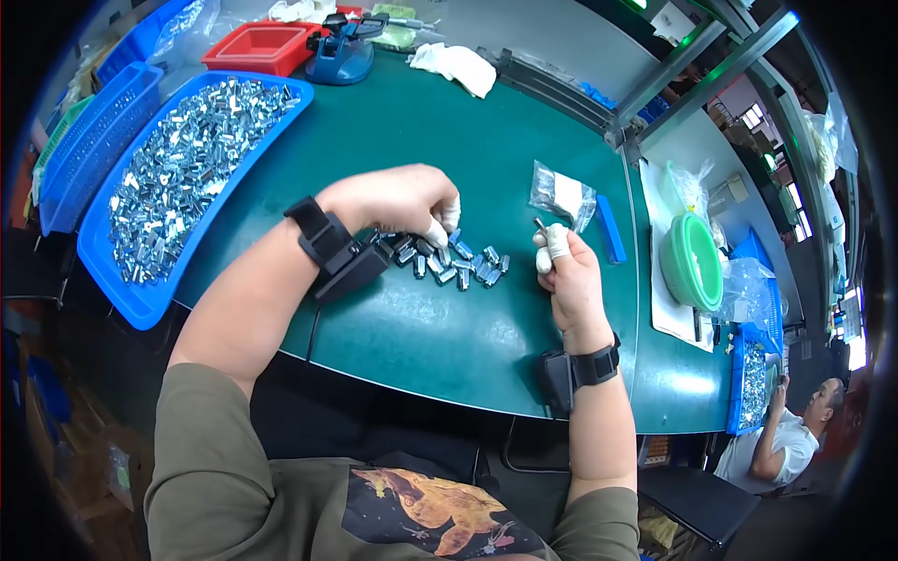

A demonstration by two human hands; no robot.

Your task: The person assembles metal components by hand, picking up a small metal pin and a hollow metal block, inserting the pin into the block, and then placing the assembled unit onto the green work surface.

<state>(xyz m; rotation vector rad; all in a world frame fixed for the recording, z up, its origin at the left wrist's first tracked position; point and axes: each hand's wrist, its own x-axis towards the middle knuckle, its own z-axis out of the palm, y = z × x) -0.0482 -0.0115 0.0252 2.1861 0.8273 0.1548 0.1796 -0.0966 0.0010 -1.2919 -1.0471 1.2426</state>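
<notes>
A loose group of short, shiny metal cylinder pieces [463, 278] lies on the green table. Over its left part is my left hand [402, 201], with white covers on its thumb and fingertip. These fingers are curled down to the pieces and drawn together; what is between them, if anything, is hidden. To the right of the group, my right hand [569, 271] is raised above the table, its covered thumb and finger pinched together. A small, dark, pin-like metal piece [540, 224] sticks out from the pinch. Each wrist wears a black strapped device.
A blue tray [126, 301] full of metal pieces stands at the left, with a red bin [267, 47] behind it. A clear plastic bag [561, 192] and a blue bar [611, 229] lie beyond my right hand. Green bowls [692, 262] stand further right. A person sits at far right.
</notes>
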